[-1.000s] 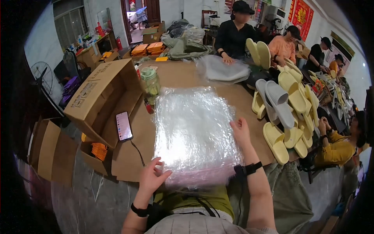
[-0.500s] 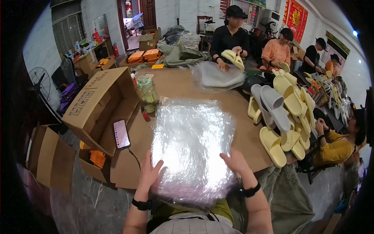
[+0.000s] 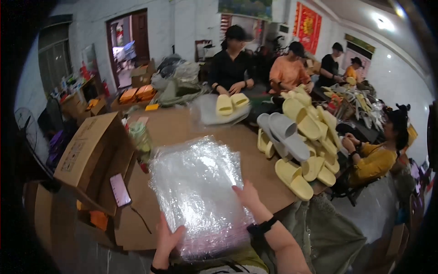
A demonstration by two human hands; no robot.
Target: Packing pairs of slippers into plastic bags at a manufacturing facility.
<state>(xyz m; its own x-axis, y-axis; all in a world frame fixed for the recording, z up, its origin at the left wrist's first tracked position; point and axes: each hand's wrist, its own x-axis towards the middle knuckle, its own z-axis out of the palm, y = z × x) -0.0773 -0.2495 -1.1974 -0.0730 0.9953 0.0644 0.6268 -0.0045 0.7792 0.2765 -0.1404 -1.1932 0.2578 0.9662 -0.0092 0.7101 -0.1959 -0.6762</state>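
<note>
A stack of clear plastic bags [image 3: 197,176], shiny and with a pinkish lower edge, lies tilted before me over the table's front edge. My left hand [image 3: 167,236] grips its lower left side, thumb on top and fingers hidden beneath. Farther up, my right hand [image 3: 248,198] holds the right side, the thumb resting on the film. Right of the stack is a heap of slippers, with a pale yellow slipper [image 3: 294,179] nearest and a grey slipper [image 3: 289,137] higher up.
On the left stand an open cardboard box [image 3: 86,153], a phone [image 3: 120,189] with a cable, and a green bottle [image 3: 140,139]. Across the brown tabletop [image 3: 175,124], a person in black [image 3: 232,68] stands by yellow slippers [image 3: 232,104] on plastic bags. Other people sit or stand at right.
My view has swung right, shifting the scene left. The bag stack now slants, with my right hand farther up than my left. The person opposite has set the yellow slippers down on the bags.
</note>
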